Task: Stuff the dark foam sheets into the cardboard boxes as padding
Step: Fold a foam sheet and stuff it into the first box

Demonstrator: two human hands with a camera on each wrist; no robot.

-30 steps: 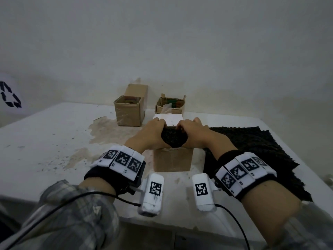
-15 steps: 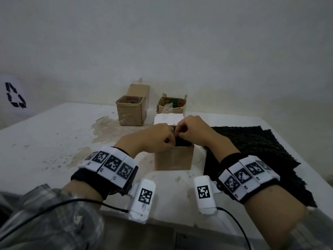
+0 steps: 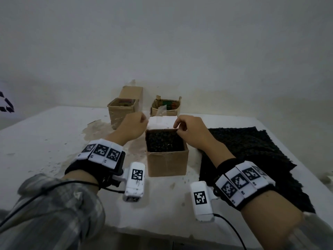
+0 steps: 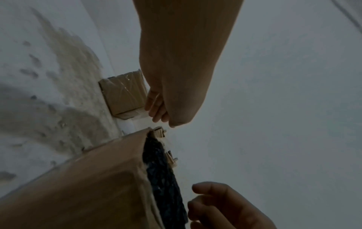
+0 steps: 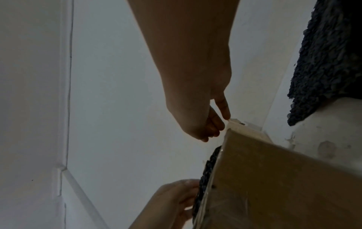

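Right hand (image 3: 191,131) fingers curled, pinching far rim of open brown cardboard box (image 3: 167,164); left hand (image 3: 134,126) loosely curled, holding nothing. Between them, box packed with dark foam (image 3: 164,142). Right: loose dark foam sheets (image 3: 252,156). Beyond: two small cardboard boxes (image 3: 123,109).

Left hand (image 4: 176,86) above near cardboard box (image 4: 82,186), fingers loosely curled, holding nothing. Dark foam (image 4: 162,178) fills box to rim. Second box (image 4: 123,94) beyond (taped). Right hand (image 4: 225,207) fingers at bottom edge.
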